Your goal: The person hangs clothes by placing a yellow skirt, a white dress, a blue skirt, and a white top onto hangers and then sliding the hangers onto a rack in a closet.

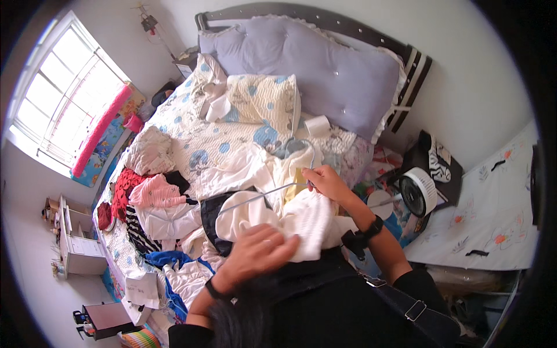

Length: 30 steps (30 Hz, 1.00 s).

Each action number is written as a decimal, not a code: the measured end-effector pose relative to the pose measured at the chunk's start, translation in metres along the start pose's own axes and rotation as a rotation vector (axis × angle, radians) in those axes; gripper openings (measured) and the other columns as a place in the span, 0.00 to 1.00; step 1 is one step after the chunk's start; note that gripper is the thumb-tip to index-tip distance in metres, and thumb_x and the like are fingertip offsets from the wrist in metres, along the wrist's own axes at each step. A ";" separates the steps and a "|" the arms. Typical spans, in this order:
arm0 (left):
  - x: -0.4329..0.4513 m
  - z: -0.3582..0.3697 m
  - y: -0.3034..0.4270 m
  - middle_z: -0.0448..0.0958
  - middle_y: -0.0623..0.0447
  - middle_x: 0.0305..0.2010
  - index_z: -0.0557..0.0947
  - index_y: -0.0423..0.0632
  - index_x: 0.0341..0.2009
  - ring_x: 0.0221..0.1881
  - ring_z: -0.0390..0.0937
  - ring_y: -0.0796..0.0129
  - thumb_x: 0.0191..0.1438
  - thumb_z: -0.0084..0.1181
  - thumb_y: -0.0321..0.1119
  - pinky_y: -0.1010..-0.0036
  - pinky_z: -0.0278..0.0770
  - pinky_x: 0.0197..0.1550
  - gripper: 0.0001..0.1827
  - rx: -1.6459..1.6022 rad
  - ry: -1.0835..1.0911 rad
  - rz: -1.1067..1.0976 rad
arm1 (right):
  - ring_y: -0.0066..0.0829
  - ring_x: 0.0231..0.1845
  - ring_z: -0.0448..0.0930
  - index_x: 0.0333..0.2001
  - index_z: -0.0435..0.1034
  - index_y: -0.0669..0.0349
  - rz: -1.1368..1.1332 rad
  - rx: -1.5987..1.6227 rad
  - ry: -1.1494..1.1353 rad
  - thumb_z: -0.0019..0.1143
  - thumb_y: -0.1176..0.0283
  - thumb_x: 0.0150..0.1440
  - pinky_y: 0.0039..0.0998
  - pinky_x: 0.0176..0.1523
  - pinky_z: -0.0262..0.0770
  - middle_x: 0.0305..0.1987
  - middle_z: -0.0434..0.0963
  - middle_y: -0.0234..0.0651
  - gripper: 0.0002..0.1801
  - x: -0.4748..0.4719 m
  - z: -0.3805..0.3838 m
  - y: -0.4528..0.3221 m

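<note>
My right hand grips a thin grey-blue clothes hanger near its neck, with the hook pointing toward the headboard. One arm of the hanger slopes down to the left across a cream-white garment. Ribbed white cloth hangs below my right hand. My left hand is over the lower edge of the cream garment, back of the hand up and fingers curled. Motion blur and the hand itself hide whether it pinches the cloth. Beneath lie a black garment and a white top on the bed.
Clothes in a pile, including a pink garment and a blue one, cover the bed's left side. A quilted pillow and a paper roll lie near the padded headboard. At right stand a white fan and a fabric-covered cabinet.
</note>
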<state>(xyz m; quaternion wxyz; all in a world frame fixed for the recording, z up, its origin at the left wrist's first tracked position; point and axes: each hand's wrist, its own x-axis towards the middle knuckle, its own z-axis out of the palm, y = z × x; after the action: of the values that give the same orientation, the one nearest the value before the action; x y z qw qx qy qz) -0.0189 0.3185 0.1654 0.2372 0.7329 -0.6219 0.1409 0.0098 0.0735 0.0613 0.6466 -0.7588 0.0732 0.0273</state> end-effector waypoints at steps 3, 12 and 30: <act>-0.006 -0.041 -0.011 0.71 0.52 0.20 0.78 0.44 0.30 0.21 0.73 0.63 0.38 0.62 0.31 0.71 0.73 0.25 0.12 0.027 0.374 -0.180 | 0.13 0.10 0.60 0.17 0.71 0.63 0.129 0.095 -0.100 0.47 0.54 0.60 0.21 0.15 0.51 0.09 0.62 0.24 0.26 0.026 -0.003 -0.010; -0.059 -0.116 0.025 0.72 0.52 0.19 0.75 0.41 0.28 0.21 0.72 0.65 0.42 0.62 0.32 0.72 0.72 0.25 0.11 0.383 1.356 -0.178 | 0.23 0.16 0.71 0.22 0.73 0.68 -0.157 -0.198 0.129 0.50 0.58 0.57 0.30 0.24 0.65 0.13 0.72 0.34 0.22 0.111 -0.007 0.017; -0.069 -0.115 -0.034 0.71 0.57 0.28 0.76 0.39 0.32 0.30 0.67 0.76 0.44 0.57 0.35 0.79 0.67 0.34 0.13 0.197 1.074 -0.766 | 0.15 0.14 0.49 0.33 0.68 0.59 -0.589 1.224 0.150 0.42 0.64 0.61 0.19 0.19 0.45 0.18 0.57 0.23 0.11 0.013 -0.039 -0.176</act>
<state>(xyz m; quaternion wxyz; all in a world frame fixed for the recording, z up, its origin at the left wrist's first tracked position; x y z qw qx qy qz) 0.0121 0.4404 0.2223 0.4793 0.7482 -0.0973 0.4483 0.0467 0.0608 0.2383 0.9328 -0.2449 -0.0896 -0.2487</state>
